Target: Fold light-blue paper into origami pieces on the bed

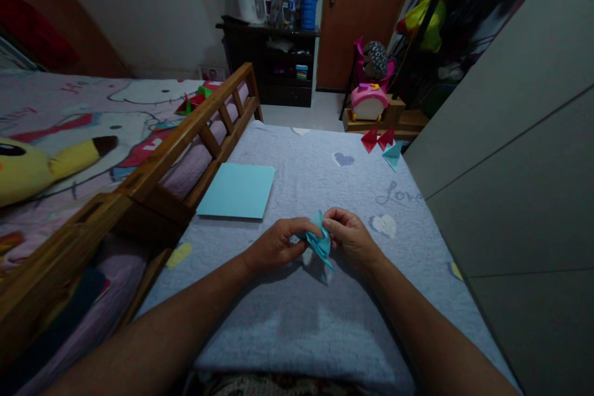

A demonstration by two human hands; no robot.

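A folded piece of light blue paper (320, 240) is held just above the grey-blue bed sheet (297, 322). My left hand (275, 244) pinches its left side with closed fingers. My right hand (351, 235) pinches its top right edge, fingers closed too. The two hands nearly touch across the paper. A flat square sheet of light blue paper (237, 190) lies on the bed, beyond my left hand.
Two red folded paper pieces (378, 138) and a teal one (393, 154) sit at the far right of the bed. A wooden bed rail (185, 136) runs along the left. A grey wardrobe (520, 154) stands close on the right. A yellow plush toy (32, 167) lies on the left bed.
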